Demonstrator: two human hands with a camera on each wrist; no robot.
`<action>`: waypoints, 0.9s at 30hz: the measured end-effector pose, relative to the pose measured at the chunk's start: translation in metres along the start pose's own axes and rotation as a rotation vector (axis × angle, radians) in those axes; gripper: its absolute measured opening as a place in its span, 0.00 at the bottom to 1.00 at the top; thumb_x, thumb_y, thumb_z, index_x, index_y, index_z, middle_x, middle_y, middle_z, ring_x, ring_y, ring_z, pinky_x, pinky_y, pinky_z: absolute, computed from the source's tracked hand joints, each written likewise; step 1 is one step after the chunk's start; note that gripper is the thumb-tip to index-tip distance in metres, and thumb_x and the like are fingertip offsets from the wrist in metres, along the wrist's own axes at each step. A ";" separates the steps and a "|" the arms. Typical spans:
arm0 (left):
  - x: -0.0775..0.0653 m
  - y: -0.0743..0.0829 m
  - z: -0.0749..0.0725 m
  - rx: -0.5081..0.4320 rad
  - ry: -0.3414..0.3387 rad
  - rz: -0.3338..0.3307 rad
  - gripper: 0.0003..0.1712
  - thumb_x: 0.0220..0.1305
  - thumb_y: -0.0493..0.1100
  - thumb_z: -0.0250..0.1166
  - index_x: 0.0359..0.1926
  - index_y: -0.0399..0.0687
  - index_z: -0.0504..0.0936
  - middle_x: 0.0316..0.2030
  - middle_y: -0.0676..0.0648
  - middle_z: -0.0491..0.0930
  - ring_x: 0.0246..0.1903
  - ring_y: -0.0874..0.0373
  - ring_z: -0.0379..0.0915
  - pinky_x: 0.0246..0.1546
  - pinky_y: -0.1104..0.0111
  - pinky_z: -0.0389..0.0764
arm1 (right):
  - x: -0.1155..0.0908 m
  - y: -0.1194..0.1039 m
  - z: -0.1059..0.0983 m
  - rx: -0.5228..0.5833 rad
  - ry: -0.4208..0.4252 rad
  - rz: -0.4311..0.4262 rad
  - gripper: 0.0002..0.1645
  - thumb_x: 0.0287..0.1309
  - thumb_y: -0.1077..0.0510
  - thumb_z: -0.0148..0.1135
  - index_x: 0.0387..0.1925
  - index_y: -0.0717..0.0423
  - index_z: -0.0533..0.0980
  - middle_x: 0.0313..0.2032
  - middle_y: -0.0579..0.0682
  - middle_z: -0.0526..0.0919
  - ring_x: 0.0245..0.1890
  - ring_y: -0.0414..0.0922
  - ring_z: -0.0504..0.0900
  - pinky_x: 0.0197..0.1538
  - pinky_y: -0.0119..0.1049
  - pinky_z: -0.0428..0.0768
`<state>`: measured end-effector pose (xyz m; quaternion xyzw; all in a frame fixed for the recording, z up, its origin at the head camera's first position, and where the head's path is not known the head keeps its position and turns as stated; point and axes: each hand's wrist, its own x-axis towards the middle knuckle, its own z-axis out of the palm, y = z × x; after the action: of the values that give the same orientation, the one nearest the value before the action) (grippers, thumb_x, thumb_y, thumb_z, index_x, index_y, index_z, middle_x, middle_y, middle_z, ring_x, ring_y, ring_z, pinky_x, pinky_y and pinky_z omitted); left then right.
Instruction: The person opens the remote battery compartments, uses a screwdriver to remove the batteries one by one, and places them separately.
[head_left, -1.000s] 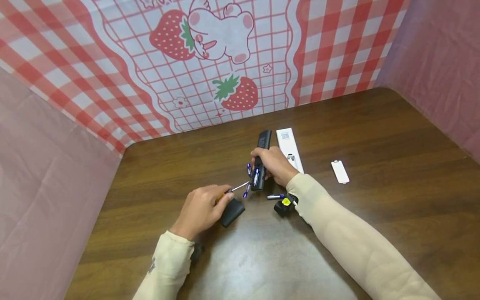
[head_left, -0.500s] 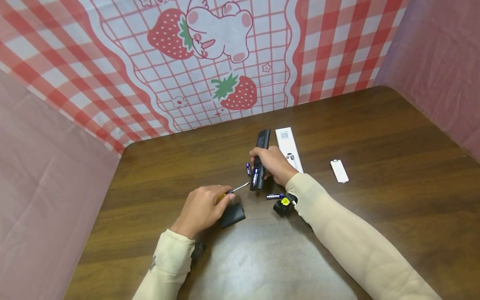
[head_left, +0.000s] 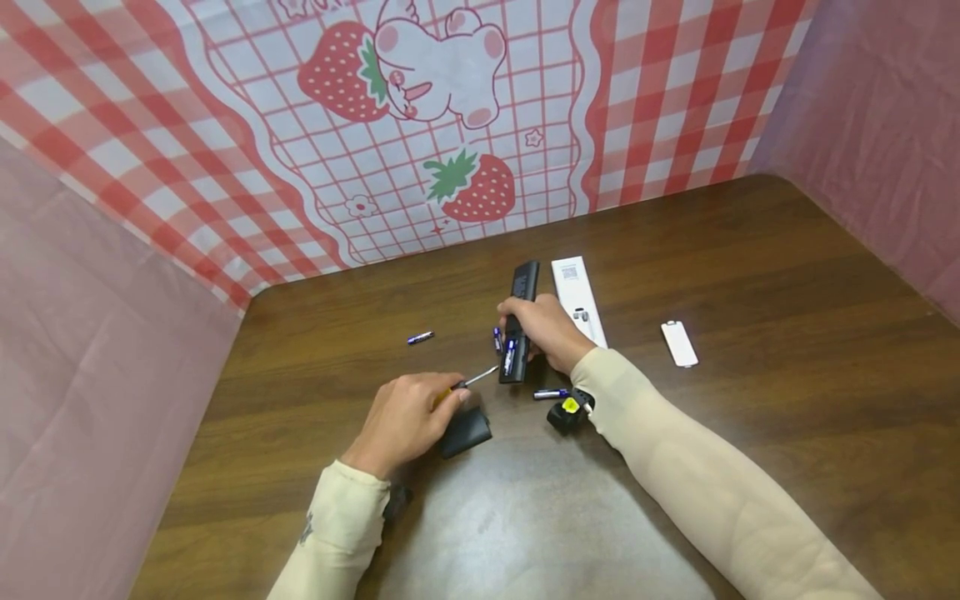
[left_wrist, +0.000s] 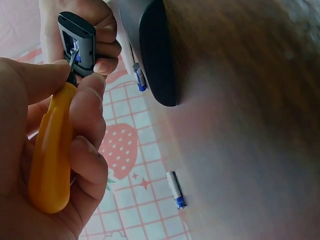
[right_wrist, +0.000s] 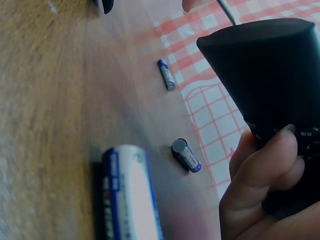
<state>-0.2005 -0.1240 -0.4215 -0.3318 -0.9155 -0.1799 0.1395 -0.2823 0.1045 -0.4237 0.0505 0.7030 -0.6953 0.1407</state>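
Note:
My left hand (head_left: 405,417) grips a screwdriver by its yellow-orange handle (left_wrist: 50,155). Its metal shaft (head_left: 482,374) points at the lower end of a black remote control (head_left: 526,279). In the left wrist view, the tip overlaps the open battery compartment. My right hand (head_left: 551,329) holds this remote around its middle, the compartment facing the left hand. A blue and white battery (head_left: 510,357) sits inside it. Loose batteries lie about: one battery (head_left: 421,337) to the left, another battery (head_left: 497,339) beside the remote, and a third battery (head_left: 551,394) near the right wrist.
A black object (head_left: 467,433) with a rounded end lies partly under the left hand. Behind the right hand is a white remote (head_left: 573,283) with its compartment uncovered; a white battery cover (head_left: 679,343) rests farther right. A patterned cloth (head_left: 547,167) backs the wooden table (head_left: 750,275).
The battery at the screwdriver tip a second ago has left that spot, and a battery now lies farther left on the table. The black object under my left hand has turned slightly; both hands stay nearly still.

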 end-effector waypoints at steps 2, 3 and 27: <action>0.000 0.000 0.000 -0.002 -0.002 -0.002 0.09 0.69 0.47 0.65 0.43 0.51 0.89 0.32 0.57 0.85 0.24 0.67 0.72 0.25 0.67 0.75 | 0.000 0.000 0.000 -0.004 -0.007 0.001 0.23 0.63 0.49 0.56 0.45 0.67 0.77 0.35 0.59 0.83 0.27 0.46 0.84 0.22 0.37 0.78; 0.000 0.000 0.000 -0.004 -0.003 -0.004 0.10 0.70 0.47 0.64 0.43 0.51 0.89 0.32 0.57 0.85 0.24 0.67 0.73 0.25 0.67 0.75 | 0.000 0.000 0.000 -0.006 -0.011 0.000 0.23 0.63 0.49 0.57 0.45 0.67 0.77 0.36 0.60 0.83 0.27 0.47 0.84 0.22 0.38 0.78; 0.001 0.000 0.000 -0.055 0.012 -0.003 0.10 0.69 0.47 0.66 0.44 0.49 0.89 0.39 0.53 0.87 0.35 0.63 0.82 0.34 0.62 0.82 | -0.001 0.000 -0.002 0.009 -0.055 -0.005 0.24 0.65 0.49 0.56 0.48 0.68 0.76 0.40 0.64 0.83 0.30 0.47 0.84 0.26 0.39 0.81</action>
<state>-0.2014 -0.1237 -0.4217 -0.3333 -0.9097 -0.2073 0.1354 -0.2815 0.1062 -0.4231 0.0301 0.6960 -0.6998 0.1581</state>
